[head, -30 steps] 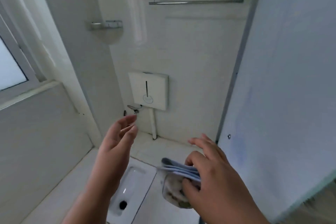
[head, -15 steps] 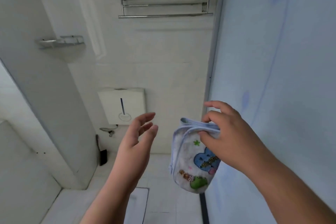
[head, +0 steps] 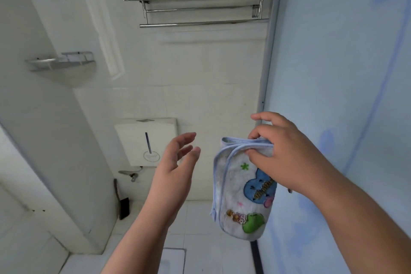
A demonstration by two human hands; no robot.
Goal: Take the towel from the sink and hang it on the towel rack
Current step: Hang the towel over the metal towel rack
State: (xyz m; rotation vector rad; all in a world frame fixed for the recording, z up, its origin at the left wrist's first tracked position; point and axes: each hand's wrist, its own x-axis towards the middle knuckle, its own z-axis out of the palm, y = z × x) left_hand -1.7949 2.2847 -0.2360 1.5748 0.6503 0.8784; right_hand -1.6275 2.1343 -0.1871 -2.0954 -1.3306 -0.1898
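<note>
A person's right hand [head: 287,155] pinches the folded top edge of a small white terry towel with pale blue piping [head: 240,193], thumb in front and fingers curled over the back, so the cloth hangs free in mid-air beside a pale blue partition wall [head: 347,73]. The towel carries embroidered cartoon patches: a green star, a blue rounded figure crossed by a line of yellow stitched lettering too small and slanted to read, a pink spot, a green shape and a row of orange-brown figures near the bottom hem. The left hand [head: 175,167] is raised just beside the towel, apart from it, palm turned inward, fingers loosely spread and grasping nothing. High on the white tiled wall, well above both hands, a chrome multi-bar towel rack [head: 200,8] stands bare. Below it sits a white wall-mounted flush tank [head: 144,140] with a dark vertical slot and a faint circular mark whose wording cannot be made out. A small metal corner shelf [head: 62,61] is fixed to the left.
</note>
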